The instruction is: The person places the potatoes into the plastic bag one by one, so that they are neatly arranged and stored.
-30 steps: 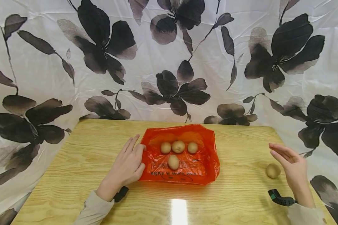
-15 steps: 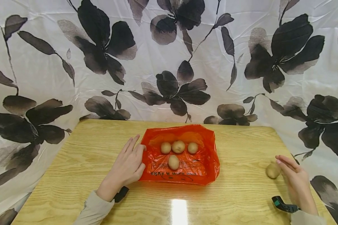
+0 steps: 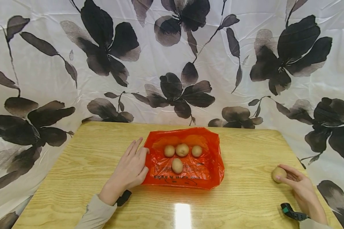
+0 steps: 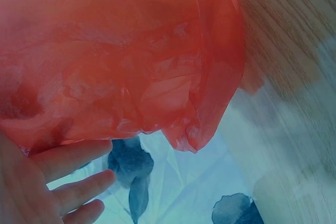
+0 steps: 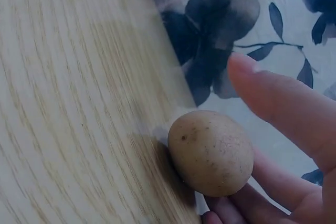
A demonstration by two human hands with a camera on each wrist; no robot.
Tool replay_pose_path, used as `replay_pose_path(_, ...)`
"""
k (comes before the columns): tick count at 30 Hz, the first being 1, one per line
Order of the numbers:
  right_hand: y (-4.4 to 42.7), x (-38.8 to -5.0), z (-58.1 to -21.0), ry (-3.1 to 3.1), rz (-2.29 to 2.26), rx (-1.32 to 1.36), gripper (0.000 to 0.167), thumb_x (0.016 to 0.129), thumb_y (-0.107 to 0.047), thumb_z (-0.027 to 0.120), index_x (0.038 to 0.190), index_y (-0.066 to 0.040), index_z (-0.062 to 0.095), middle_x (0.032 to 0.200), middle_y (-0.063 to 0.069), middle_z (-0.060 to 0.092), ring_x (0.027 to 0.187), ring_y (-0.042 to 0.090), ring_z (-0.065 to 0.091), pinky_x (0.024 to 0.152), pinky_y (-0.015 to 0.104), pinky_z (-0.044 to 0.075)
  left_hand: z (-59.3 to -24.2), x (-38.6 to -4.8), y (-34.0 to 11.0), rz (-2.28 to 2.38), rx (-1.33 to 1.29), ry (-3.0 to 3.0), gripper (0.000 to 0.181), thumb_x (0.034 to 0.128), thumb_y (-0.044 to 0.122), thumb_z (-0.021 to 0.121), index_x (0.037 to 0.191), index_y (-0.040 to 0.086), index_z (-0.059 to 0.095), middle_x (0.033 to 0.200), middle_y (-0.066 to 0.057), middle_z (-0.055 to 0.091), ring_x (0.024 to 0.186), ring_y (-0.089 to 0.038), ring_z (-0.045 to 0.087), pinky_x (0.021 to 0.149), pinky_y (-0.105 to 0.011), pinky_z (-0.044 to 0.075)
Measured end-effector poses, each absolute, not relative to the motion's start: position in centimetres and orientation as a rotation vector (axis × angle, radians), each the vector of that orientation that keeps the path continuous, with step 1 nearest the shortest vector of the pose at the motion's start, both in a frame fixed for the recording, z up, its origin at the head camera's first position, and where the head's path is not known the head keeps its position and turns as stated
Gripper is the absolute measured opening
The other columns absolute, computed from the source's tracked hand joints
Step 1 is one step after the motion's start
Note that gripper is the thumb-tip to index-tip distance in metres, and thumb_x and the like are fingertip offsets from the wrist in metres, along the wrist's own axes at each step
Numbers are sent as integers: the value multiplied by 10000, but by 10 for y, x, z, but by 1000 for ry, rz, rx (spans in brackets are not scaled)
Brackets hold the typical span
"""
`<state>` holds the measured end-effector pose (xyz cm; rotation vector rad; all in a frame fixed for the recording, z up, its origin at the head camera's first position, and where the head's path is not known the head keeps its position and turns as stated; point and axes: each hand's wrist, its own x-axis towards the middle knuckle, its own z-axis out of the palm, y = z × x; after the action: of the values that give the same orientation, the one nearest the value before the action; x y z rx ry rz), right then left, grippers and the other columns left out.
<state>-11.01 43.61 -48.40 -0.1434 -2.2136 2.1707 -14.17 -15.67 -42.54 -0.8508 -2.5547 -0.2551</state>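
Note:
A red plastic bag point(image 3: 186, 182) lies on the table with several potatoes on its red surface, among them a front potato point(image 3: 177, 166). My left hand point(image 3: 127, 170) grips the bag's left edge with thumb and index finger. In the left wrist view the other fingers point(image 4: 84, 190) stretch out beside the bag, and the thumb is hidden. At the right stands a single potato point(image 5: 210, 153) on the wood. My right hand point(image 3: 302, 187) is around this potato, fingers behind it; in the right wrist view the thumb point(image 5: 273, 90) stands apart from it.
The pale wooden table point(image 3: 243, 206) ends just right of the single potato. Behind it hangs a white cloth point(image 3: 149, 57) with dark flowers. A black wrist device point(image 3: 293, 213) is worn on the right wrist.
My right hand has come down and its fingers have moved around the single potato from the right. The left hand and the bag stay where they were.

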Motion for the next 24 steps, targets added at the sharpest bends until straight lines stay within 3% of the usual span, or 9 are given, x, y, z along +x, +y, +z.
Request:
replay_pose_path(14, 433, -111, -486, -2278, 2104, -175, 628, 799, 101, 731, 1379, -83, 575, 1134, -243, 643, 1020, -102, 586, 815, 64, 465, -427, -142, -157, -246, -859, -2528, 302, 782, 154, 400, 1008, -7, 519, 979, -150, 595, 1403, -439, 341, 1172, -542, 219)
replay_pose_path(24, 431, -112, -485, -2396, 1987, -379, 652, 782, -3, 798, 1384, -139, 588, 1067, -315, 615, 936, -124, 576, 746, 73, 479, -427, -142, -157, -248, -863, -2522, 297, 772, 147, 410, 1000, -8, 520, 982, -150, 588, 1391, -448, 355, 1159, -555, 240)
